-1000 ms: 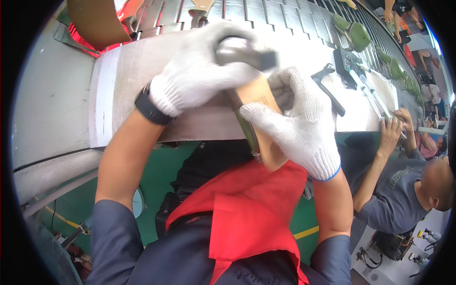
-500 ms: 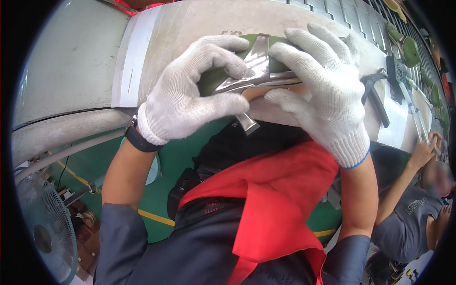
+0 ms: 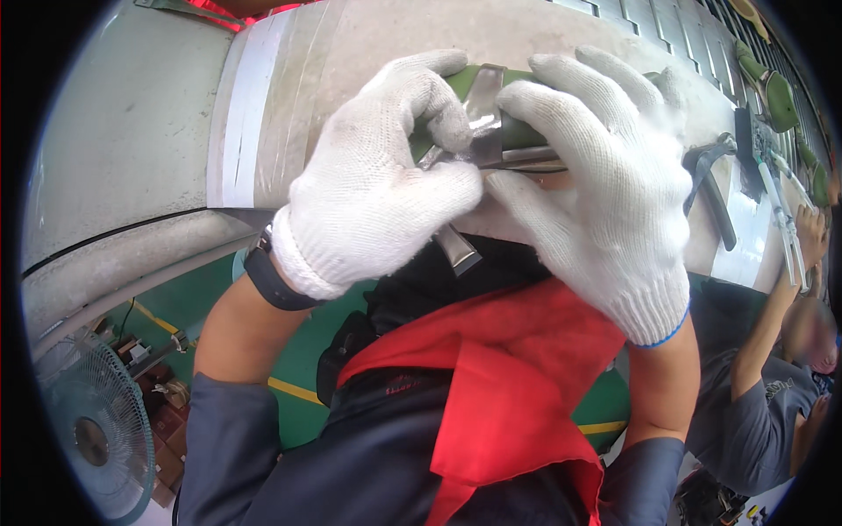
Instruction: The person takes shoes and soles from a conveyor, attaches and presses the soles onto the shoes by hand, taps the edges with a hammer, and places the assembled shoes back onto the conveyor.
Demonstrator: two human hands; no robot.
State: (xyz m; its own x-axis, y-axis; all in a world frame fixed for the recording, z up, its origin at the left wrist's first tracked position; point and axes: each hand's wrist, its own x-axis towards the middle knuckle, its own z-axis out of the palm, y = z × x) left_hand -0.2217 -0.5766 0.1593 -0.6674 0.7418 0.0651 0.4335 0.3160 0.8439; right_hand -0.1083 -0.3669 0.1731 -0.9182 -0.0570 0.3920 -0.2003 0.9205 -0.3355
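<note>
Gloves hide much: left hand (image 3: pixel 373 197) and right hand (image 3: pixel 605 193) fingers grasping green piece (image 3: pixel 517 131) above belt (image 3: pixel 368 53)

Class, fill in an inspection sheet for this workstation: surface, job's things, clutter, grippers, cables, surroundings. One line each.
Surface: pale grey workbench, scuffed, with a lighter strip at its left end.
Job's things: green piece with a shiny metal strip across it, held over the bench edge.
Clutter: dark hand tool at right; more green pieces further along.
Grippers: left hand and right hand, white knit gloves, both gripping the green piece.
Cables: nothing seen.
Surroundings: floor fan lower left; green floor; a co-worker at right.
</note>
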